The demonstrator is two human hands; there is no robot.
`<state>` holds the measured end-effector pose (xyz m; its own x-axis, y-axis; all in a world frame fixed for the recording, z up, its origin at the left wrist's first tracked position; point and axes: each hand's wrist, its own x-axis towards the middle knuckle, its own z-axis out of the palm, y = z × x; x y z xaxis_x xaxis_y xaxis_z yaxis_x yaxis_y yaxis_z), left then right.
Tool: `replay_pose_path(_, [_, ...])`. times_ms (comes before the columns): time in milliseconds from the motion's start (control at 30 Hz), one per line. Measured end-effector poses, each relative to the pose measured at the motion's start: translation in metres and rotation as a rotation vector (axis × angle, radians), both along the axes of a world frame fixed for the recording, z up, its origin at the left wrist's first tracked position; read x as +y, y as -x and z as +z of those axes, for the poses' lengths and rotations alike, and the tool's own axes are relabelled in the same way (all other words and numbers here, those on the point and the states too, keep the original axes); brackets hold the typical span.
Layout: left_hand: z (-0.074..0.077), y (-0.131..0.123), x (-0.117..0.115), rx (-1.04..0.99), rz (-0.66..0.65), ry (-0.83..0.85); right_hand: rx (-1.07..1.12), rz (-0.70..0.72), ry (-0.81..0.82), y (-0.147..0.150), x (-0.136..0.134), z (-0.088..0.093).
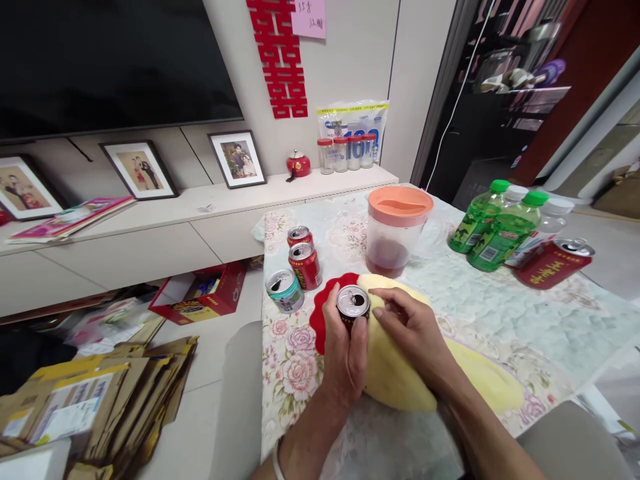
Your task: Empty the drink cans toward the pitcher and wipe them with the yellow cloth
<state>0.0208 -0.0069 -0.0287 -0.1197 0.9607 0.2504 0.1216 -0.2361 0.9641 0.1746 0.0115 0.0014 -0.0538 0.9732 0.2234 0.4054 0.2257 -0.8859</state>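
My left hand point(345, 353) is wrapped round an opened drink can point(353, 302), which stands upright with its silver top and mouth hole facing me. Beside it, my right hand point(407, 327) has its fingers bent together on a fluffy yellow cloth point(400, 377), close to the can's rim. The cloth drapes under both hands and spreads to the right. Behind the can lies a red scalloped mat point(320, 319), partly covered. To the left are a teal can point(285, 291) and two red cans, the nearer red can point(305, 265) also opened.
A lidded plastic jug point(397, 230) with dark liquid stands behind my hands. Green-capped bottles point(507, 230) and a large red can point(555, 263) are at the right of the flowered tablecloth point(290, 387). Flattened cardboard point(135, 400) lies on the floor at left.
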Motion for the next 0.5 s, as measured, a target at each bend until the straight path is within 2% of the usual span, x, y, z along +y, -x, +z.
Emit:
replay_pose_path(333, [-0.002,0.001,0.001,0.054,0.009,-0.063,-0.376,0.073,0.031,0.007,0.006,-0.029])
replay_pose_path(500, [-0.007,0.001,0.000,0.042,0.026,-0.118,-0.401,0.074,0.071,0.009,0.006,-0.027])
